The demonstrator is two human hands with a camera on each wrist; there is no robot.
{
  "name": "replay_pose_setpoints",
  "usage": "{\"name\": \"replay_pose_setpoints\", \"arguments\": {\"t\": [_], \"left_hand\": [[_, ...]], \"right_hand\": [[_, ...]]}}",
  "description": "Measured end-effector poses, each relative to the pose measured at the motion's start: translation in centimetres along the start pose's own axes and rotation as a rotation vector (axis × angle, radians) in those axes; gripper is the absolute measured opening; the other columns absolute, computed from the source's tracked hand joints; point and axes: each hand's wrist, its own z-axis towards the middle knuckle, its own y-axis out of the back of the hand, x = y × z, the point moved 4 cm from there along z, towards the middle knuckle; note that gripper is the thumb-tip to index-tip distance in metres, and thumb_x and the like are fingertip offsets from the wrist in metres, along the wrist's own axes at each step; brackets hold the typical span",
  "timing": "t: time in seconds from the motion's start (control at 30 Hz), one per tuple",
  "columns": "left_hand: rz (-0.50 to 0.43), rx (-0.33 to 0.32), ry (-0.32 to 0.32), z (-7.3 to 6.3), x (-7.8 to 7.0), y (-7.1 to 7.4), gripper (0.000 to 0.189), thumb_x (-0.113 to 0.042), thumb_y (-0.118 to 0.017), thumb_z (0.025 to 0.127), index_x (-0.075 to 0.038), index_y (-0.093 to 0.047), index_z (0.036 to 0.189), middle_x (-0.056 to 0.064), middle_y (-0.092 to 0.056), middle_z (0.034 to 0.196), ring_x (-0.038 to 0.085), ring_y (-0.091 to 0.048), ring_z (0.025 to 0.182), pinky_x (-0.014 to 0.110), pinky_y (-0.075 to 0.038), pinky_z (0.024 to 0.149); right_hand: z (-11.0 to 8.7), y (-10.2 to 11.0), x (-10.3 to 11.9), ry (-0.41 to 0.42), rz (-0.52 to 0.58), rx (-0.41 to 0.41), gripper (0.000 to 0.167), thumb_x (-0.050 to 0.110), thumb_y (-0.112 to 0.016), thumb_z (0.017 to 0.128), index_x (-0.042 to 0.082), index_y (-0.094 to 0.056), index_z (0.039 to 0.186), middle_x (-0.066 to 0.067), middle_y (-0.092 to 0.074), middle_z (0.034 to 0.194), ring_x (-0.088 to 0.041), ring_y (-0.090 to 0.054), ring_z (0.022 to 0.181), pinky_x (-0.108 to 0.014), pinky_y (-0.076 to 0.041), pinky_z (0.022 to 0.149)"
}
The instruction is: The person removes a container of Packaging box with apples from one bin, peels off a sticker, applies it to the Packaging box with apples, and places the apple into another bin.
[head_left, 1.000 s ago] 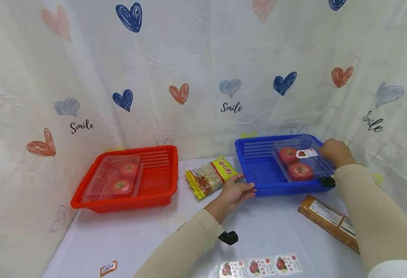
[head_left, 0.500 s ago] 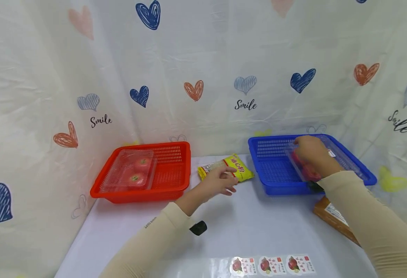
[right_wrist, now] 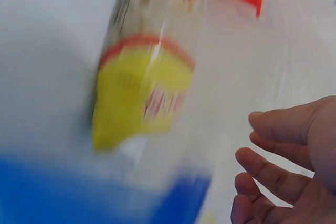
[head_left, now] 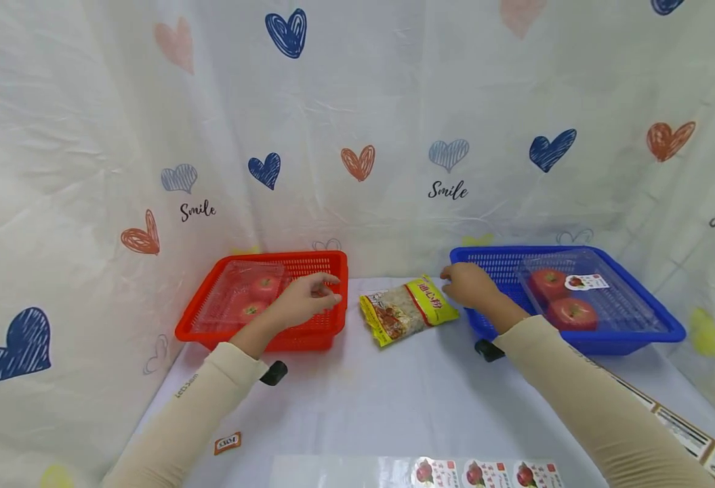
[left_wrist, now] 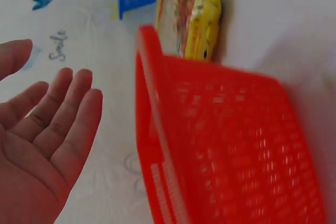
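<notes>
My left hand (head_left: 301, 301) hovers over the right part of the red basket (head_left: 308, 335), its fingers loosely spread and holding nothing. In that basket lies a clear plastic box (head_left: 213, 308) with two red apples (head_left: 264, 286). My right hand (head_left: 472, 288) is above the left rim of the blue basket (head_left: 607, 343), fingers relaxed and apart in the right wrist view, gripping nothing. A second clear box (head_left: 622, 308) of two apples (head_left: 570, 314) sits in the blue basket, a white apple sticker (head_left: 585, 282) on its lid. Between the baskets lies a yellow-ended macaroni bag (head_left: 407, 310).
A strip of apple stickers (head_left: 485, 472) lies at the table's front edge. A small orange wrapper (head_left: 228, 442) is at front left. A long brown box (head_left: 677, 427) lies at right, partly behind my right sleeve. A heart-patterned cloth (head_left: 387, 224) hangs behind.
My left hand has moved from the blue basket's corner leftward over the red basket. My right hand has left the stickered apple box and moved left. The head view has turned left.
</notes>
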Motion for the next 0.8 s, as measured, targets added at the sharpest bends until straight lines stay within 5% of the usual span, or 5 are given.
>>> {"name": "replay_pose_setpoints", "arguments": {"t": [0.13, 0.4, 0.57, 0.7, 0.8], "left_hand": [[0.213, -0.082, 0.053, 0.1, 2.1, 4.2, 0.053, -0.040, -0.068, 0.091, -0.020, -0.052, 0.137, 0.000, -0.062, 0.109, 0.022, -0.058, 0.098, 0.041, -0.055, 0.082], [0.325, -0.148, 0.167, 1.5, 6.9, 10.9, 0.054, -0.034, -0.064, 0.094, -0.006, -0.048, 0.138, 0.014, -0.059, 0.118, 0.030, -0.057, 0.104, 0.048, -0.049, 0.091], [0.310, -0.199, 0.242, 2.0, 9.2, 13.3, 0.059, -0.031, -0.063, 0.094, 0.000, -0.043, 0.141, 0.019, -0.052, 0.127, 0.035, -0.049, 0.110, 0.055, -0.042, 0.097], [0.247, -0.233, 0.301, 2.1, 10.7, 14.5, 0.058, -0.033, -0.064, 0.092, -0.001, -0.045, 0.138, 0.019, -0.054, 0.126, 0.037, -0.049, 0.110, 0.056, -0.040, 0.099], [0.227, -0.227, 0.345, 2.1, 11.6, 15.0, 0.058, -0.033, -0.064, 0.091, -0.001, -0.047, 0.136, 0.020, -0.054, 0.123, 0.037, -0.050, 0.108, 0.055, -0.040, 0.099]], "right_hand": [[1.0, -2.0, 3.4, 0.031, 0.051, 0.000, 0.033, 0.017, -0.060, 0.093, -0.002, -0.064, 0.120, -0.018, -0.065, 0.113, -0.035, -0.059, 0.107, -0.050, -0.048, 0.091], [2.2, -5.1, 11.2, 0.050, 0.186, 0.014, 0.030, 0.025, -0.064, 0.093, 0.009, -0.067, 0.118, -0.005, -0.067, 0.108, -0.022, -0.060, 0.099, -0.039, -0.052, 0.087], [2.7, -6.6, 15.4, 0.085, 0.283, 0.021, 0.031, 0.026, -0.064, 0.095, 0.010, -0.067, 0.121, 0.000, -0.066, 0.102, -0.016, -0.058, 0.089, -0.031, -0.054, 0.079], [3.3, -7.8, 18.6, 0.198, 0.280, 0.021, 0.032, 0.027, -0.063, 0.095, 0.007, -0.067, 0.120, -0.001, -0.067, 0.100, -0.016, -0.059, 0.085, -0.027, -0.054, 0.075], [3.7, -8.8, 20.6, 0.207, 0.263, 0.064, 0.037, 0.033, -0.063, 0.095, 0.008, -0.065, 0.123, -0.002, -0.067, 0.105, -0.017, -0.059, 0.089, -0.029, -0.054, 0.078]]}}
